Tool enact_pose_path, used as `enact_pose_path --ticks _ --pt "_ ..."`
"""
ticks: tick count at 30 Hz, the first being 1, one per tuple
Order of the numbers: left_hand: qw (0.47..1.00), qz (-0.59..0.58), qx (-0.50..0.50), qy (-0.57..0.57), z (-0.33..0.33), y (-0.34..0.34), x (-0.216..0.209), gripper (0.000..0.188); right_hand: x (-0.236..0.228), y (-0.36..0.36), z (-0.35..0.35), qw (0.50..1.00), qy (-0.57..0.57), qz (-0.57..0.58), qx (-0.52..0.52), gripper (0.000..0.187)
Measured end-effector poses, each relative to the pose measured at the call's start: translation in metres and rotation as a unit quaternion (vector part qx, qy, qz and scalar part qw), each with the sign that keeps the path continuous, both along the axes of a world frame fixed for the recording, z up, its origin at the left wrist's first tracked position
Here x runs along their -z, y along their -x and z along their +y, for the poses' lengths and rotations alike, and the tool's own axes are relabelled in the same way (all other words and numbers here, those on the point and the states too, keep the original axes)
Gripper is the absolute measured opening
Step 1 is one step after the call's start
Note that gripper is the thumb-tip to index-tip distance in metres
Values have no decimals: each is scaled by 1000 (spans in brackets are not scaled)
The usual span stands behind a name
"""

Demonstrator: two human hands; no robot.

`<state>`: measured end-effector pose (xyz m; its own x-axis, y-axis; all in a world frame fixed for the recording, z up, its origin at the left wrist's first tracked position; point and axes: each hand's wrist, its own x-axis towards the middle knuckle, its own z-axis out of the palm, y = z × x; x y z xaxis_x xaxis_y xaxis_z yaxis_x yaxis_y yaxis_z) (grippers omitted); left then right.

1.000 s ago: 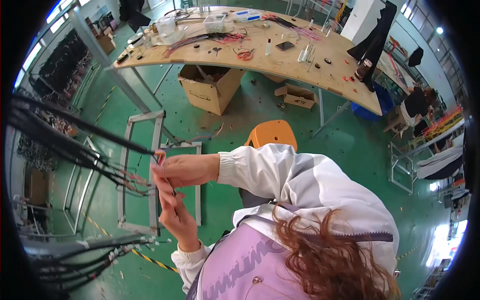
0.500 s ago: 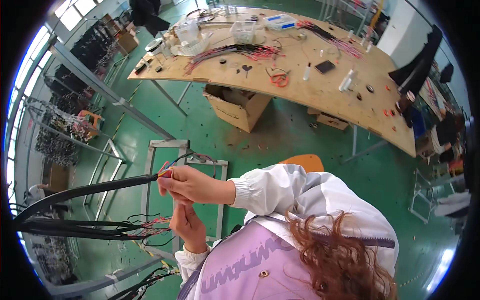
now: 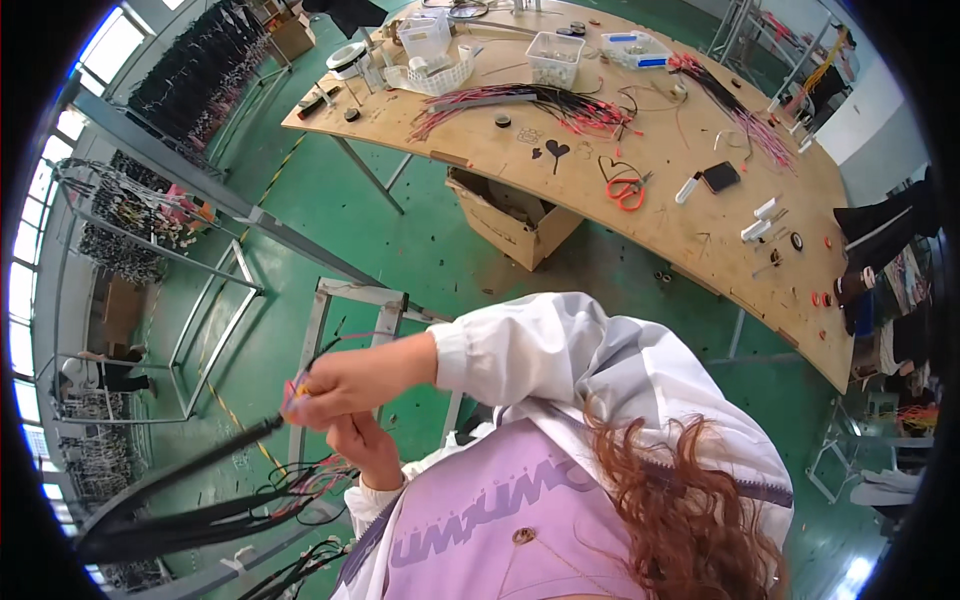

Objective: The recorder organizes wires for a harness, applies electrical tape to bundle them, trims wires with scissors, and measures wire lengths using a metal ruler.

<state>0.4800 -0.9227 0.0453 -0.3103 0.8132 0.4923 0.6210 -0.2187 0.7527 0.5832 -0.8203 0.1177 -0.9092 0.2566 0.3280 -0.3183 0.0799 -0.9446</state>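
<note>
At the left of the head view, my right hand [image 3: 350, 385] is closed around a small bunch of thin coloured wires [image 3: 292, 396]. They come out of the end of a black sleeved cable [image 3: 190, 462], which slants down to the lower left. Just below, my left hand [image 3: 366, 448] is closed, its fingertips hidden behind the right hand. Whether it grips the same wires cannot be made out. More black cables [image 3: 180, 528] run beneath the first, and their thin red and black wire ends [image 3: 318, 478] fan out beside my left hand.
A grey metal frame [image 3: 362, 292] stands just beyond my hands. Across the floor is a wooden table [image 3: 480, 160] with wire bundles [image 3: 540, 97], orange-handled scissors [image 3: 627, 192], plastic bins [image 3: 556, 62] and a phone [image 3: 720, 177]. Below it sits a cardboard box [image 3: 515, 225]. Cable racks [image 3: 195, 85] line the left.
Both hands have shifted slightly left and down in the picture, with the cable end dropping too. The view has turned, so the table appears further right.
</note>
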Motion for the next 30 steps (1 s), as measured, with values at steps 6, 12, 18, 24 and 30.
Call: enact_pose_path --ticks 6,12,18,24,30 --pt "998 26 -63 14 64 28 -18 25 66 -82 106 988 130 -74 -33 39" --pt "976 -36 -212 22 120 64 -18 29 226 -215 308 743 451 60 490 21" --pt "921 -212 -325 -27 156 69 -25 23 288 -272 479 578 547 17 606 20" --pt "879 -245 -409 -15 178 65 -43 25 357 -288 571 462 657 110 586 14" --pt "863 -269 -427 -20 181 72 -44 20 364 -298 576 487 640 96 587 12"
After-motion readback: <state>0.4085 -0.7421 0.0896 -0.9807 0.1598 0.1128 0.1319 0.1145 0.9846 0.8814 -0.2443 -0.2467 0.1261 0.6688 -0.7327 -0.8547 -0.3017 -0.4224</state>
